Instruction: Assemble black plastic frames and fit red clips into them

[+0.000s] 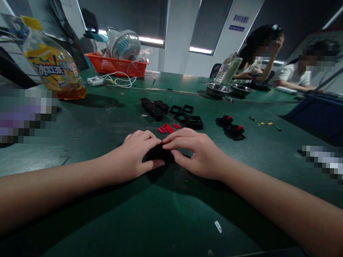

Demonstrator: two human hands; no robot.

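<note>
Between my two hands is a dark plastic part (158,153), mostly hidden by fingers and shadow, low over the green table. My left hand (138,151) grips it from the left, thumb below and fingers above. From the right, my right hand (197,152) pinches it with bent fingertips and thumb. Just beyond my fingers lie several small red plastic pieces (166,129). Behind them are a cluster of black block-shaped parts (154,108) and several black square frames (191,121). Farther right sit black pieces with red tabs (234,131).
A drink bottle (54,64) stands at the left. At the back are an orange basket (117,64) holding a fan (126,45), a white cable and metal bowls (218,90). A dark blue bin (321,115) is at right. Two people sit across the green table (168,218).
</note>
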